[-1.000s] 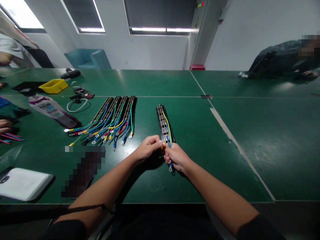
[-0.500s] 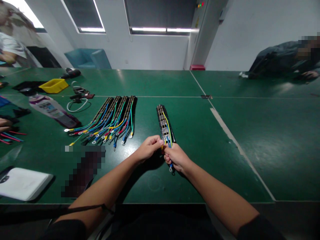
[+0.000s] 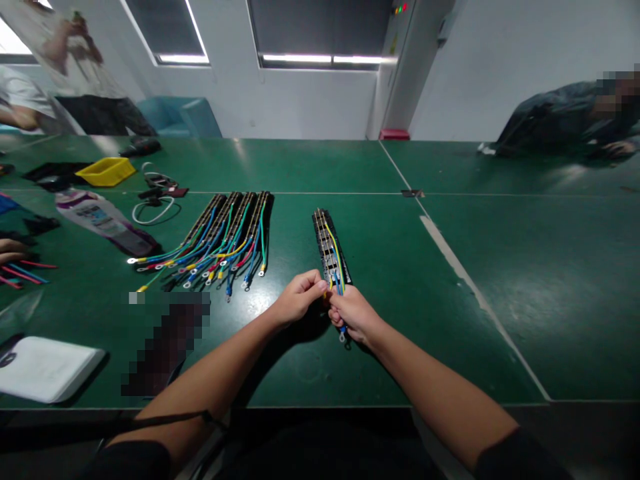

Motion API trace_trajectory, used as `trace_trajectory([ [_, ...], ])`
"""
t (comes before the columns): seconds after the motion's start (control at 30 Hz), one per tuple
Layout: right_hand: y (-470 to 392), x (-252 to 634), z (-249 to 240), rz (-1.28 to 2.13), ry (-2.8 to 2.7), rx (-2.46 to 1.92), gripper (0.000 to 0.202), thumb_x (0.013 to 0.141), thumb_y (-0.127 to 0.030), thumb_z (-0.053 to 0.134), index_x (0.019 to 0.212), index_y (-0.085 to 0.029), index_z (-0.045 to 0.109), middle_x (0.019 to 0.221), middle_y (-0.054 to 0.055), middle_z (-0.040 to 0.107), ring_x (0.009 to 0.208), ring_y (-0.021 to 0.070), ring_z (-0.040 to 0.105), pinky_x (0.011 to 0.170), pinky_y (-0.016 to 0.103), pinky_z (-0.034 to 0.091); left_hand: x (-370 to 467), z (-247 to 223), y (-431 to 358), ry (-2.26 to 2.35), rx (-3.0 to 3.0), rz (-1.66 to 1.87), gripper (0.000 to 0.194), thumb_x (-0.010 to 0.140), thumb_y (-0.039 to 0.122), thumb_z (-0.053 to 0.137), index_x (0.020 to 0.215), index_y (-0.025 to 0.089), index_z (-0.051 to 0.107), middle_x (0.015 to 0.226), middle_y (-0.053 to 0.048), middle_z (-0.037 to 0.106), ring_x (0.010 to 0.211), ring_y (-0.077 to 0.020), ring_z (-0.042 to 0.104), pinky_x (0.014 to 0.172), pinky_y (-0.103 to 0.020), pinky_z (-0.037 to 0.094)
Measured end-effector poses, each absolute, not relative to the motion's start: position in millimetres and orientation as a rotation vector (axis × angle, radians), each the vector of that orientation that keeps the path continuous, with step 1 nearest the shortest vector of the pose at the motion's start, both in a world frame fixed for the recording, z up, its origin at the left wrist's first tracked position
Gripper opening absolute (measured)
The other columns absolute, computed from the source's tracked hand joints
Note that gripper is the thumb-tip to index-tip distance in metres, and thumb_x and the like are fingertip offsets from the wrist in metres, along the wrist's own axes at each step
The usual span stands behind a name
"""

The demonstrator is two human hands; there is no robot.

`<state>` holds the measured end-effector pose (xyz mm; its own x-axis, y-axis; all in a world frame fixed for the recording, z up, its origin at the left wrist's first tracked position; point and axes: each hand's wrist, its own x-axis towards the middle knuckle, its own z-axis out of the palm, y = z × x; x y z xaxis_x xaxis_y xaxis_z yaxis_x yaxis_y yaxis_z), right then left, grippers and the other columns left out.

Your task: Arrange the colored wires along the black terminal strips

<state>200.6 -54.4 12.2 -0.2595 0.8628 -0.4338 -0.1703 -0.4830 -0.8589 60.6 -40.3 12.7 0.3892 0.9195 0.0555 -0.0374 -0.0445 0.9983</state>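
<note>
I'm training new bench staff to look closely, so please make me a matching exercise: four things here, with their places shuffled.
1. single wired strip
2. group of wired strips
3. white case
4. teal armchair

A. beyond the far edge of the table
B. just right of the bottle
C. near the table's front edge, far left
D. at the left hand and right hand

Pairs: 1-D, 2-B, 3-C, 4-A
</note>
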Motion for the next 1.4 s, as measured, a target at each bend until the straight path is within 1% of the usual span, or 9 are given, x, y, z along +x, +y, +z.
trace_trajectory([
  [0.13, -55.4, 200.4, 15.9, 1.806, -0.956, -1.315, 0.034, 0.078, -0.041, 0.063, 0.069, -0.020, 0.037, 0.039, -0.011, 0.034, 0.030, 0.0033, 0.031, 0.029, 0.013, 0.021, 60.2, 13.1, -41.4, 0.876, 1.369, 0.956, 0.037, 0.084, 0.046, 0.058, 0.069, 0.015, 0.042, 0.059, 0.004, 0.050, 0.055, -0.0069, 0.043, 0.055, -0.019, 0.032],
  [0.33, -55.4, 203.6, 18.8, 1.788, -1.002, -1.349, 0.032, 0.080, -0.044, 0.060, 0.072, -0.020, 0.041, 0.041, -0.010, 0.037, 0.031, 0.0041, 0.034, 0.029, 0.014, 0.025, 56.9, 13.8, -43.8, 0.865, 1.347, 0.965, 0.036, 0.083, 0.046, 0.059, 0.073, 0.015, 0.044, 0.069, 0.000, 0.057, 0.064, -0.0098, 0.051, 0.061, -0.021, 0.037],
  [0.43, -55.0, 203.9, 17.0, 1.800, -0.967, -1.345, 0.031, 0.078, -0.042, 0.063, 0.072, -0.020, 0.042, 0.041, -0.010, 0.037, 0.031, 0.0043, 0.035, 0.030, 0.014, 0.025, 56.9, 13.4, -43.6, 0.875, 1.376, 0.952, 0.036, 0.082, 0.046, 0.059, 0.073, 0.015, 0.046, 0.069, 0.000, 0.056, 0.063, -0.0093, 0.049, 0.060, -0.020, 0.035],
  [0.57, -55.3, 202.5, 14.5, 1.812, -0.975, -1.336, 0.029, 0.075, -0.036, 0.065, 0.068, -0.019, 0.043, 0.039, -0.010, 0.036, 0.030, 0.0041, 0.034, 0.030, 0.014, 0.025, 59.7, 14.1, -41.9, 0.879, 1.430, 0.912, 0.037, 0.083, 0.047, 0.059, 0.071, 0.014, 0.045, 0.065, 0.002, 0.052, 0.059, -0.0081, 0.044, 0.056, -0.020, 0.032],
  [0.73, -55.8, 200.9, 12.4, 1.786, -1.022, -1.371, 0.022, 0.077, -0.029, 0.061, 0.066, -0.018, 0.046, 0.038, -0.008, 0.038, 0.030, 0.0044, 0.034, 0.029, 0.014, 0.024, 60.4, 15.0, -40.0, 0.878, 1.478, 0.904, 0.038, 0.083, 0.046, 0.058, 0.068, 0.014, 0.044, 0.062, 0.003, 0.049, 0.058, -0.0077, 0.041, 0.056, -0.019, 0.031],
  [1.0, -54.7, 203.0, 13.0, 1.790, -0.953, -1.358, 0.028, 0.076, -0.036, 0.064, 0.069, -0.020, 0.042, 0.040, -0.010, 0.037, 0.030, 0.0046, 0.035, 0.029, 0.014, 0.026, 56.7, 15.8, -42.1, 0.904, 1.451, 0.910, 0.035, 0.084, 0.044, 0.057, 0.072, 0.014, 0.045, 0.066, 0.001, 0.052, 0.062, -0.0085, 0.043, 0.057, -0.019, 0.032],
  [1.23, -57.9, 201.1, 13.8, 1.702, -1.094, -1.405, 0.027, 0.076, -0.035, 0.062, 0.065, -0.019, 0.043, 0.038, -0.008, 0.039, 0.030, 0.0050, 0.036, 0.029, 0.015, 0.025, 59.8, 18.5, -40.9, 0.894, 1.480, 0.898, 0.039, 0.084, 0.046, 0.056, 0.066, 0.014, 0.043, 0.060, 0.004, 0.043, 0.056, -0.0069, 0.036, 0.053, -0.019, 0.028],
  [1.4, -56.1, 202.2, 15.7, 1.771, -0.927, -1.362, 0.029, 0.075, -0.037, 0.065, 0.069, -0.020, 0.042, 0.039, -0.011, 0.036, 0.030, 0.0042, 0.033, 0.030, 0.014, 0.024, 56.6, 20.4, -43.4, 0.913, 1.448, 0.927, 0.040, 0.083, 0.047, 0.057, 0.065, 0.015, 0.042, 0.057, 0.004, 0.040, 0.054, -0.0065, 0.033, 0.050, -0.019, 0.025],
])
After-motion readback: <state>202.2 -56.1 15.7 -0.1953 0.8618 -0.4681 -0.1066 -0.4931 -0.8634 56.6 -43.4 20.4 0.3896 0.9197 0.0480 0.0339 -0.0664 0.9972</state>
